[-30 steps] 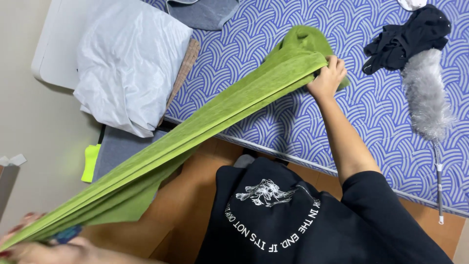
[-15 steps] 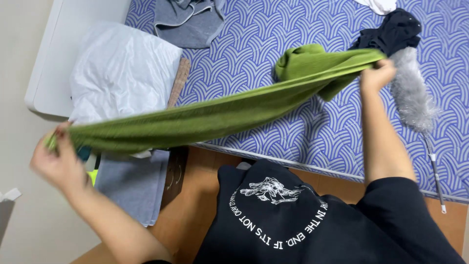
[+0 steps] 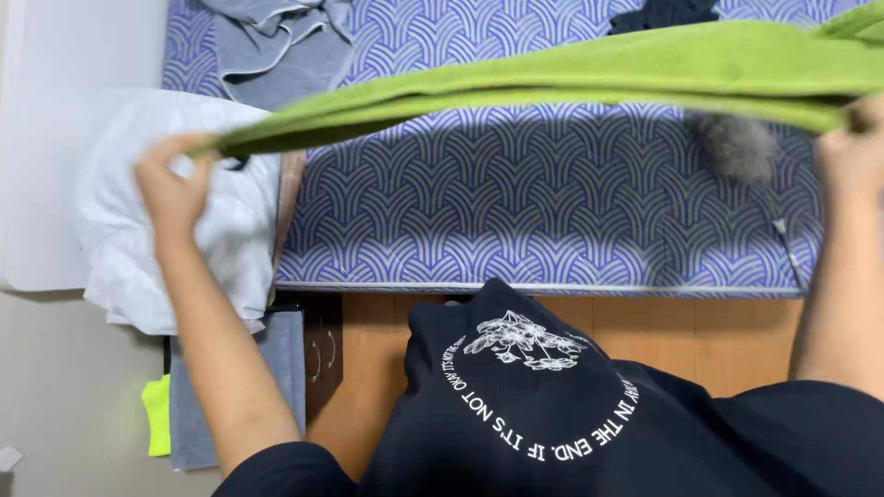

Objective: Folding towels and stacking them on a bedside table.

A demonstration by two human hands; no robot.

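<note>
A long green cloth (image 3: 589, 78), folded lengthwise into a band, is stretched level above a bed with a blue wave-patterned cover (image 3: 516, 202). My left hand (image 3: 173, 189) pinches its left end over a white bundle. My right hand (image 3: 852, 147) grips the right end at the frame's right edge. The cloth hangs clear of the bed between the two hands.
A white bundle of fabric (image 3: 120, 239) lies at the left on a white surface. Grey clothes (image 3: 276, 46) lie at the bed's top left, a dark garment (image 3: 663, 14) at the top. A grey fluffy duster (image 3: 737, 147) lies under the cloth. Wooden floor (image 3: 718, 331) runs below the bed edge.
Both hands have raised the green cloth and pulled it out level over the bed. The left hand came up from low at the left to the white bundle. The view has moved in closer.
</note>
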